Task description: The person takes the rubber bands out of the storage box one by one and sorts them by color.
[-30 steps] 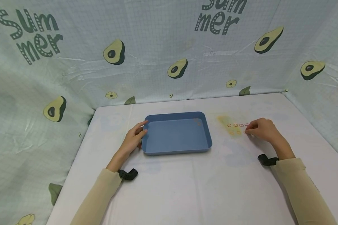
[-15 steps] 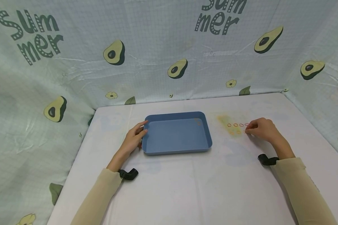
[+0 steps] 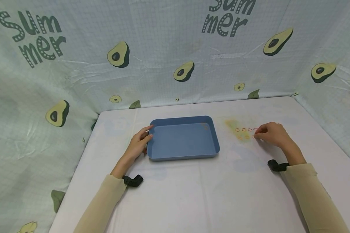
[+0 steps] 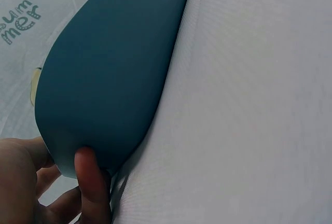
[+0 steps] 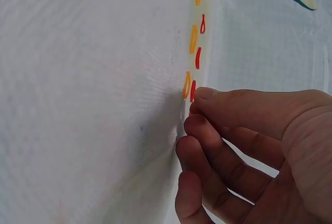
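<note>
Orange ring (image 5: 185, 90), at fingertips (image 5: 206, 94), right hand (image 3: 272, 134)

behind the white table (image 3: 175, 194), a pale cloth (image 3: 157, 38) bears printed avocados (image 3: 183, 71) and 2 "summer" words (image 3: 43, 43).

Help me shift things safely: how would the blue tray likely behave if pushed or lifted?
The blue tray looks stiff: its thin walls stand straight where the left hand holds one end. Those walls also suggest it may be light for its size. Low and broad, it would probably slide on the white table rather than tip.
</note>
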`<state>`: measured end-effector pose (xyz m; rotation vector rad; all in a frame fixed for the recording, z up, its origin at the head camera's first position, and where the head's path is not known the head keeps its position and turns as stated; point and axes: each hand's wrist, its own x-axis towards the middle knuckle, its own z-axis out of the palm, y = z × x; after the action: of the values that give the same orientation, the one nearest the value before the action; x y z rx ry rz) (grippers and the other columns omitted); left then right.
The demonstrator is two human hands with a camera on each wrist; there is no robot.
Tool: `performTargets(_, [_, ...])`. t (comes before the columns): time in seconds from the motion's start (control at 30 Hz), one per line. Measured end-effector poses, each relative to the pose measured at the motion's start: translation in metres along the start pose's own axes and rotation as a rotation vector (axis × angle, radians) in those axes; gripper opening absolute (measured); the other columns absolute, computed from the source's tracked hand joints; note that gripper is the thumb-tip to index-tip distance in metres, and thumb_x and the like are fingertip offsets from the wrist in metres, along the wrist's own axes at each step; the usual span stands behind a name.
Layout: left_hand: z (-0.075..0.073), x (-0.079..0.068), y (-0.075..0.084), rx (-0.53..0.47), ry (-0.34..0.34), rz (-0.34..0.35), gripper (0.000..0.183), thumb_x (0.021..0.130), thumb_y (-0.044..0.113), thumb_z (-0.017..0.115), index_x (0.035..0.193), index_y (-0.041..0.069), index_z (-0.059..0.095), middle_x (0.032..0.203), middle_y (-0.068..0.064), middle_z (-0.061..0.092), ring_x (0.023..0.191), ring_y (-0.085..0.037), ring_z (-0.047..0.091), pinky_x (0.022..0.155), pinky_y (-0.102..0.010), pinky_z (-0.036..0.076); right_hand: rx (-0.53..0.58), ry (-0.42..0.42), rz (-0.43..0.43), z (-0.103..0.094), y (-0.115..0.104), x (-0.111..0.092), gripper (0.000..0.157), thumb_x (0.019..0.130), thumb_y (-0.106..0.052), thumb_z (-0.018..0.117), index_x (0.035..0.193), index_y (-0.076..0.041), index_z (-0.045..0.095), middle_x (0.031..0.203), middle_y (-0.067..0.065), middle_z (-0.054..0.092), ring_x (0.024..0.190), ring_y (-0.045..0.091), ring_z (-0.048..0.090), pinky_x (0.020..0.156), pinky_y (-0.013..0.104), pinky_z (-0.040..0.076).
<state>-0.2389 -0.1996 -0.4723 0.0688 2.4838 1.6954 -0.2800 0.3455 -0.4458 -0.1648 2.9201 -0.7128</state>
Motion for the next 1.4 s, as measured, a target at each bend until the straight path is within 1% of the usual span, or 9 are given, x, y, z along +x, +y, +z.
performTargets(0.27, [-0.001, -0.001, -0.002, -0.017, -0.01, 0.012, 0.051, 0.109, 0.03, 0.053, 0.159, 0.03, 0.043, 0.163, -0.02, 0.04, 0.132, -0.038, 0.054, 0.053, -0.028, 0.052, 0.001, 0.015, -0.026, -0.001, -0.011, -0.003, 0.028, 0.094, -0.024, 0.073, 0.105, 0.002, 0.077, 0.101, 0.02, 0.076, 0.091, 0.031, 0.066, 0.071, 0.035, 0.049])
performTargets(0.4, [0.0, -0.001, -0.006, -0.032, -0.026, 0.012, 0.051, 0.11, 0.029, 0.053, 0.16, 0.028, 0.042, 0.164, -0.021, 0.039, 0.134, -0.039, 0.053, 0.055, -0.029, 0.053, 0.002, 0.022, -0.077, 0.0, -0.021, -0.006, 0.027, 0.096, -0.025, 0.073, 0.105, 0.0, 0.078, 0.101, 0.017, 0.077, 0.092, 0.031, 0.067, 0.072, 0.036, 0.051])
performTargets(0.47, [0.001, -0.002, -0.006, -0.033, -0.025, 0.009, 0.051, 0.109, 0.029, 0.053, 0.159, 0.03, 0.042, 0.164, -0.02, 0.039, 0.136, -0.038, 0.052, 0.055, -0.029, 0.054, 0.002, 0.026, -0.114, 0.0, -0.029, -0.007, 0.027, 0.097, -0.027, 0.073, 0.103, -0.002, 0.079, 0.098, 0.015, 0.078, 0.09, 0.029, 0.068, 0.071, 0.035, 0.051])
performTargets(0.6, [0.0, -0.002, -0.005, -0.03, -0.014, 0.008, 0.05, 0.109, 0.03, 0.054, 0.158, 0.033, 0.044, 0.162, -0.018, 0.042, 0.137, -0.036, 0.052, 0.054, -0.028, 0.053, -0.004, 0.033, -0.203, -0.002, -0.054, -0.001, 0.021, 0.097, -0.024, 0.072, 0.101, -0.005, 0.079, 0.094, 0.01, 0.079, 0.085, 0.025, 0.069, 0.07, 0.035, 0.051])
performTargets(0.77, [-0.002, -0.004, -0.004, -0.029, -0.016, 0.015, 0.051, 0.109, 0.03, 0.053, 0.159, 0.03, 0.043, 0.164, -0.021, 0.039, 0.14, -0.038, 0.049, 0.054, -0.028, 0.053, 0.002, 0.036, -0.274, 0.0, -0.096, 0.015, 0.017, 0.097, -0.02, 0.072, 0.102, -0.005, 0.08, 0.094, 0.01, 0.079, 0.085, 0.024, 0.07, 0.077, 0.042, 0.054])
performTargets(0.93, [-0.003, -0.004, -0.004, -0.039, -0.022, 0.027, 0.052, 0.109, 0.03, 0.053, 0.16, 0.027, 0.042, 0.164, -0.022, 0.037, 0.144, -0.039, 0.046, 0.053, -0.029, 0.052, 0.003, 0.03, -0.34, 0.014, -0.131, 0.032, 0.016, 0.096, -0.018, 0.073, 0.102, -0.006, 0.08, 0.095, 0.01, 0.078, 0.089, 0.026, 0.07, 0.08, 0.046, 0.056])
performTargets(1.07, [-0.002, -0.004, -0.005, -0.037, -0.025, 0.028, 0.052, 0.109, 0.03, 0.053, 0.16, 0.028, 0.041, 0.164, -0.022, 0.037, 0.142, -0.04, 0.048, 0.052, -0.029, 0.051, -0.025, 0.037, -0.391, 0.029, -0.148, 0.046, 0.013, 0.094, -0.016, 0.074, 0.1, -0.007, 0.082, 0.102, 0.014, 0.076, 0.095, 0.031, 0.071, 0.08, 0.048, 0.057])
performTargets(1.23, [-0.002, -0.004, -0.004, -0.024, -0.013, 0.019, 0.051, 0.109, 0.031, 0.053, 0.159, 0.029, 0.042, 0.164, -0.021, 0.038, 0.141, -0.039, 0.049, 0.054, -0.029, 0.052, -0.084, 0.061, -0.401, 0.042, -0.16, 0.059, 0.01, 0.093, -0.011, 0.074, 0.095, -0.006, 0.083, 0.115, 0.017, 0.071, 0.102, 0.034, 0.068, 0.08, 0.048, 0.057])
performTargets(1.4, [-0.001, -0.003, -0.003, -0.009, -0.006, 0.018, 0.051, 0.109, 0.032, 0.053, 0.159, 0.03, 0.042, 0.164, -0.021, 0.038, 0.138, -0.039, 0.051, 0.054, -0.029, 0.053, -0.147, 0.063, -0.343, 0.052, -0.168, 0.067, 0.011, 0.093, -0.011, 0.074, 0.093, -0.004, 0.083, 0.12, 0.017, 0.069, 0.106, 0.033, 0.065, 0.08, 0.047, 0.057])
